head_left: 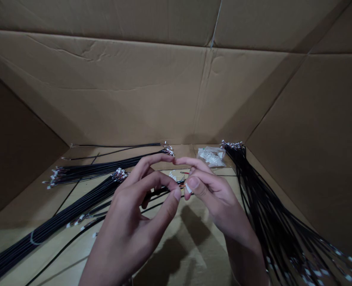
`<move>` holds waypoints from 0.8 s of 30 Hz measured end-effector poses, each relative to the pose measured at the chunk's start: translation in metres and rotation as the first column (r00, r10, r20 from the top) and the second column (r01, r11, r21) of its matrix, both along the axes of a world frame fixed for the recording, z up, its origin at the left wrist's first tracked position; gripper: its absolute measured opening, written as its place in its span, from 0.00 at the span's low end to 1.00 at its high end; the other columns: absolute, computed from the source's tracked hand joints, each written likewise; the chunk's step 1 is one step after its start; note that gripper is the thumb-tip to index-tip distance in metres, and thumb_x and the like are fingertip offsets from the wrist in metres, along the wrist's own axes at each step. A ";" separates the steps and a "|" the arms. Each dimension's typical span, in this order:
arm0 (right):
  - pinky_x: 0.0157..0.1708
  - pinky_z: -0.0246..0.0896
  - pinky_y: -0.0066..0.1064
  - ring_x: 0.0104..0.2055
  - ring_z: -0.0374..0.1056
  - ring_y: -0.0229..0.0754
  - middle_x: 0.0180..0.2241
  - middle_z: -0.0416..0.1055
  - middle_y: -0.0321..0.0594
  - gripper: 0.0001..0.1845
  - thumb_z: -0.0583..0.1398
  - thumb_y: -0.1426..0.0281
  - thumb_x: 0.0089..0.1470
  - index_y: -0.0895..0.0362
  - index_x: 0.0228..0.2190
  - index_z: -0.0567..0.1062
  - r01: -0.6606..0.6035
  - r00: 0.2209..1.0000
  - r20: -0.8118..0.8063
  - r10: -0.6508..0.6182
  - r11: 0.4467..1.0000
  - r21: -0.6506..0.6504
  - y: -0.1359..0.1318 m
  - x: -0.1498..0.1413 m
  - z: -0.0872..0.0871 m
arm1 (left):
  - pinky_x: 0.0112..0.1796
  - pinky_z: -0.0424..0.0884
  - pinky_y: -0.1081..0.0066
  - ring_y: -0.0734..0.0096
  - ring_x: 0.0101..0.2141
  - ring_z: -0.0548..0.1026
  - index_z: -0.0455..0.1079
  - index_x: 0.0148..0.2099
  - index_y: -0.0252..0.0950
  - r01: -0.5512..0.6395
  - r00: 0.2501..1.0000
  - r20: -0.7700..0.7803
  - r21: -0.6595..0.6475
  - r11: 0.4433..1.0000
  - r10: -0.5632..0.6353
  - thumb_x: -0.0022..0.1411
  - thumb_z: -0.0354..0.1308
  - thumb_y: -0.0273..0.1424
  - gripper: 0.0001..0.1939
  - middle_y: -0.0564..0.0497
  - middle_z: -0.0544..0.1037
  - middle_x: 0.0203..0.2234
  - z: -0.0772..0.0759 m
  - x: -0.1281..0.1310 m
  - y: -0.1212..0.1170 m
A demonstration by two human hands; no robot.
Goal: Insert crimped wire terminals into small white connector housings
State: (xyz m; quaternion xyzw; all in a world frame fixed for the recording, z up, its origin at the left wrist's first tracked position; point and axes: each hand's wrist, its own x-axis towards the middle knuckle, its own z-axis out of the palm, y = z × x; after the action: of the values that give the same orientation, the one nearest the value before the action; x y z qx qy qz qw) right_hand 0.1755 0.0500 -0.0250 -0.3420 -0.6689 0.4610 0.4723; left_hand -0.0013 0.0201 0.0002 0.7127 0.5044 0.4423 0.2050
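Note:
Near the middle of the view, my right hand (214, 194) pinches a small white connector (188, 188) between thumb and fingers. Thin coloured wires (181, 184) run from the connector towards my left hand (146, 202). My left thumb and a finger are closed on these wires at the end of a black cable. Both index fingertips meet above the connector. Part of the cable is hidden behind my left hand, and more black cables (154, 205) lie beneath and behind it.
A tied bundle of black cables (74, 210) lies on the left, with another bundle (104, 167) behind it. A large fan of cables (262, 206) spreads along the right. A plastic bag of white connectors (211, 156) sits at the back. Cardboard walls (134, 91) enclose the work surface.

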 end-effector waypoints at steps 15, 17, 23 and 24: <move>0.64 0.56 0.45 0.64 0.66 0.48 0.58 0.74 0.40 0.21 0.58 0.63 0.71 0.53 0.25 0.75 0.001 1.000 0.021 -0.001 1.000 0.007 0.000 -0.002 0.000 | 0.45 0.76 0.72 0.66 0.54 0.78 0.77 0.34 0.45 -0.013 1.000 -0.001 -0.001 1.000 0.013 0.69 0.60 0.38 0.10 0.55 0.78 0.55 0.003 0.000 0.000; 0.64 0.55 0.47 0.62 0.67 0.49 0.57 0.74 0.39 0.20 0.58 0.64 0.72 0.53 0.26 0.74 0.036 0.997 0.071 -0.040 0.998 0.054 -0.001 -0.002 0.001 | 0.47 0.76 0.72 0.66 0.55 0.78 0.77 0.34 0.46 -0.006 1.000 0.000 -0.008 1.000 0.006 0.69 0.60 0.39 0.10 0.56 0.78 0.55 0.004 0.000 0.000; 0.62 0.53 0.47 0.60 0.68 0.48 0.58 0.75 0.35 0.19 0.58 0.66 0.71 0.53 0.26 0.74 0.069 0.993 0.087 -0.080 0.990 0.121 -0.001 -0.003 0.000 | 0.48 0.74 0.78 0.69 0.57 0.77 0.76 0.36 0.47 0.023 1.000 0.018 -0.023 0.999 -0.023 0.71 0.60 0.41 0.10 0.58 0.78 0.56 0.002 -0.005 -0.002; 0.62 0.54 0.47 0.61 0.68 0.48 0.57 0.75 0.36 0.19 0.58 0.66 0.71 0.53 0.26 0.74 0.067 0.994 0.080 -0.077 0.990 0.126 0.000 -0.003 -0.001 | 0.50 0.74 0.78 0.70 0.57 0.77 0.76 0.36 0.47 0.021 1.000 0.015 -0.012 1.000 -0.021 0.71 0.60 0.40 0.10 0.58 0.77 0.56 0.001 -0.006 -0.003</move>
State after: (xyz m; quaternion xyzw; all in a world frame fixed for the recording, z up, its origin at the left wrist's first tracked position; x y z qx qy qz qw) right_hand 0.1722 0.0496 -0.0257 -0.3555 -0.7026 0.3867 0.4801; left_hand -0.0070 0.0172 0.0016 0.7132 0.4982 0.4424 0.2178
